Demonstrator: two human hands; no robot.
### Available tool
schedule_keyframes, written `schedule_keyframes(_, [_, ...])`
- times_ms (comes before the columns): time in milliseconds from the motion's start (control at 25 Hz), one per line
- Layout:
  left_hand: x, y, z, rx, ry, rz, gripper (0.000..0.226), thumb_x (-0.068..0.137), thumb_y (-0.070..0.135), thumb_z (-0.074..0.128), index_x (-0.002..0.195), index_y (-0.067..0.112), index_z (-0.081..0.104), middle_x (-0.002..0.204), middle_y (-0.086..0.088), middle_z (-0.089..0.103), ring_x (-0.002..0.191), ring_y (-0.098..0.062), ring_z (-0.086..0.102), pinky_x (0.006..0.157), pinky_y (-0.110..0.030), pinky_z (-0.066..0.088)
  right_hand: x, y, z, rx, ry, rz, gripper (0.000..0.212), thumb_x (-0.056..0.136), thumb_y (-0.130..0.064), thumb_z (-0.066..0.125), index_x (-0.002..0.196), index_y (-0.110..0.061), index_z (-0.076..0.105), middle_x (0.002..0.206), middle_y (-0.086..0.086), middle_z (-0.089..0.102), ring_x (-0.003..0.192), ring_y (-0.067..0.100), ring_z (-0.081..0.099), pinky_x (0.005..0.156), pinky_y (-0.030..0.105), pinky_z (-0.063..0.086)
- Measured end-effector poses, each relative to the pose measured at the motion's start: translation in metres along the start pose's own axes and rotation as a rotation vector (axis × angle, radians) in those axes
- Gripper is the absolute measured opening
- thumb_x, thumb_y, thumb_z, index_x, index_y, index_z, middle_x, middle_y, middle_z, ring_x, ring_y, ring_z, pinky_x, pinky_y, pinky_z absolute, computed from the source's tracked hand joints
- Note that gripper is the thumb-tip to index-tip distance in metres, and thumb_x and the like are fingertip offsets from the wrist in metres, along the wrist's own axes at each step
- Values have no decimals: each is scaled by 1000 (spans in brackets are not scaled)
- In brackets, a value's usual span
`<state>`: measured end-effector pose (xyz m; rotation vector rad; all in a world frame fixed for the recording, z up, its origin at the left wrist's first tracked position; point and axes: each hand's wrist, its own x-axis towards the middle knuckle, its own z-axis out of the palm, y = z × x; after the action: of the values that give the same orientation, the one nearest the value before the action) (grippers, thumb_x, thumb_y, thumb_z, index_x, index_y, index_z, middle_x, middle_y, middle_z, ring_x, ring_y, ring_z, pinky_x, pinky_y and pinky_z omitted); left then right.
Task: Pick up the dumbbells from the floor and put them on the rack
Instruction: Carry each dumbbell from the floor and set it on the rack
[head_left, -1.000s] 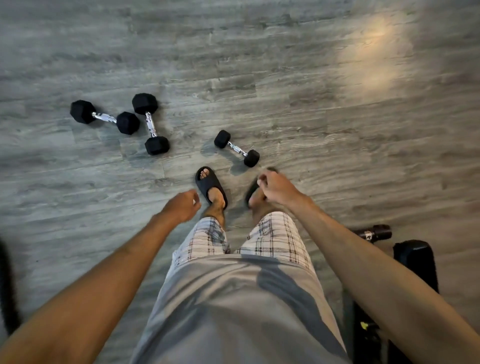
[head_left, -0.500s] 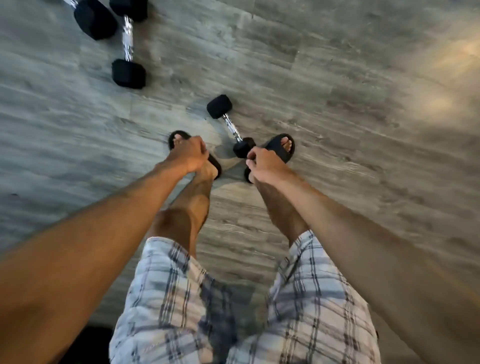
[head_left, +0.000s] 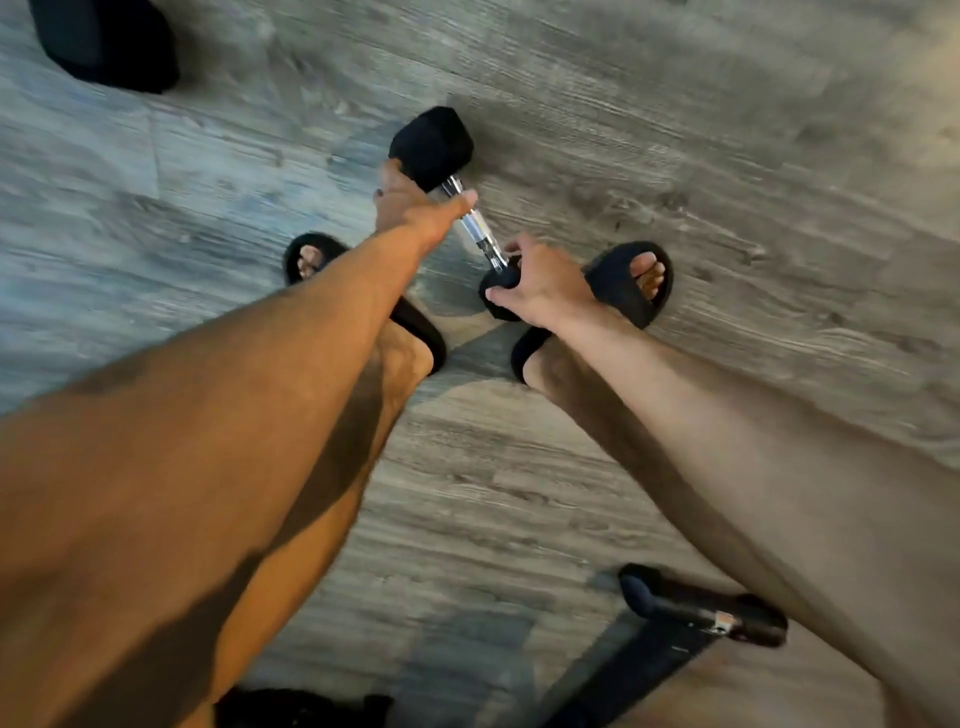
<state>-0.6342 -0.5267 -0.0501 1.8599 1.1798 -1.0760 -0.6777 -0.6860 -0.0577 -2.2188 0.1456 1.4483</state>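
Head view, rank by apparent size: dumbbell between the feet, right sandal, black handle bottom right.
1. dumbbell and right sandal: about alike; the sandal is partly hidden, so I won't rank them.
2. black handle: slimmer, looks smallest, though it may be nearer the camera.

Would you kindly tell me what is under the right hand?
The near head of the dumbbell, gripped by the right hand; the hand hides most of that head and the floor beneath.
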Motion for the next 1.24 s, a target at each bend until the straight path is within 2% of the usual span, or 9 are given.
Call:
schedule_keyframes(200, [66,-1,11,-76,50,25,97,71,50,80,144,16,25,146,-11,45,128,-30,52,100,-47,52,62,-7,28,-71,138,-25,62,79,-37,73,130,-16,45,128,12,58,125,33,49,102,43,39])
schedule_keyframes(400, [91,-9,13,-253,-14,96,96,68,44,85,141,19,29,137,-2,51,122,-20,54,92,-40,56,103,-24,45,175,46,52,49,84,-27,71,124,-12,47,116,10,65,111,29,61,82,29,44])
schedule_keyframes(560, [92,-12,2,-291,-57,115,89,65,39,89,133,20,35,129,-3,57,112,-23,63,70,-29,59,106,-34,45,197,6,128,40,95,-24,59,129,-9,45,121,12,63,113,30,60,79,26,39])
schedule_keyframes(680, [85,-15,-10,-267,-64,109,73,70,37,86,122,21,38,123,-6,62,99,-25,70,74,-33,61,94,-40,39,137,16,117,31,99,-20,49,128,-7,46,112,11,64,104,28,62,73,25,36])
schedule_keyframes(840, [43,-23,-38,-307,-144,71,68,76,37,82,123,19,36,120,-9,63,85,-22,74,77,-36,62,46,-51,22,46,24,88,28,100,-16,46,127,-8,46,98,5,54,79,17,51,60,25,35])
schedule_keyframes(880, [24,-26,-47,-333,-168,51,70,76,36,82,126,18,36,120,-10,62,86,-22,74,76,-36,62,27,-56,17,31,14,81,29,100,-17,47,128,-10,46,100,5,54,78,16,51,58,24,35])
schedule_keyframes(1000, [-43,-34,-82,-428,-212,19,76,75,31,84,132,16,36,120,-10,61,88,-23,73,78,-37,61,-36,-82,-6,-38,-23,50,31,99,-19,49,129,-13,45,108,8,58,87,20,52,73,30,41])
schedule_keyframes(1120, [-116,-44,-127,-536,-235,6,83,69,34,87,134,17,40,122,-7,61,97,-25,71,84,-45,60,-110,-119,-28,-109,-78,17,23,98,-16,48,120,-11,47,106,14,62,83,24,54,68,33,38])
schedule_keyframes(1240, [-187,-50,-183,-650,-268,17,80,60,39,90,127,19,50,122,-7,64,105,-25,68,84,-49,60,-190,-166,-53,-146,-117,-38,19,98,-15,47,116,-11,49,104,17,64,85,29,59,66,34,39])
